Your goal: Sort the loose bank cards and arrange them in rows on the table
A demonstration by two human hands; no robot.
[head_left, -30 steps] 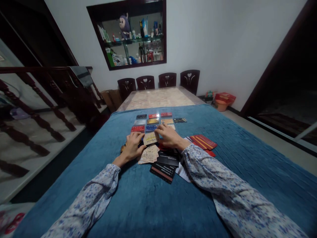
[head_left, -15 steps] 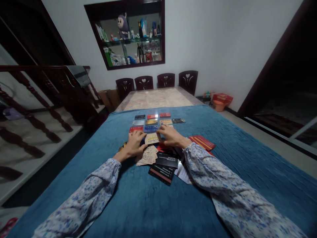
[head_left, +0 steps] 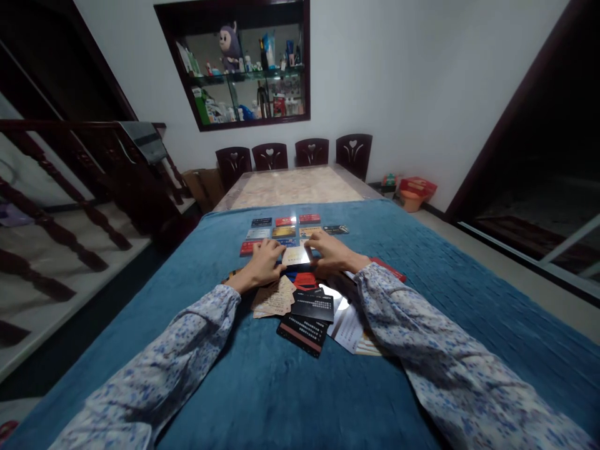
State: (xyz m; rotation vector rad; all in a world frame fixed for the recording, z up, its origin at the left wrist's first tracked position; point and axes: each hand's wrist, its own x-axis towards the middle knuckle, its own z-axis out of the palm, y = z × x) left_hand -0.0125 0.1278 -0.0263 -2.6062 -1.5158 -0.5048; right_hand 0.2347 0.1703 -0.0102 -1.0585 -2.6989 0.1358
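Note:
Between my two hands is a pale card, raised a little above the table and catching the light. My left hand grips its left edge, fingers closed on it. My right hand pinches the right edge in the same way. Beneath and nearer to me lie loose cards: a fan of beige cards, black cards, red cards and a white card. Just beyond my hands are rows of cards, among them a gold card and a black card.
A blue cloth covers the near part of the table, and the bare marbled tabletop shows beyond it. Several dark chairs stand at the far end. A wooden railing is on the left, a red bag by the right wall.
Both hands have shifted slightly right and away with the pale card, which has tilted and now shines. The view has moved a little. The rows of cards keep their arrangement.

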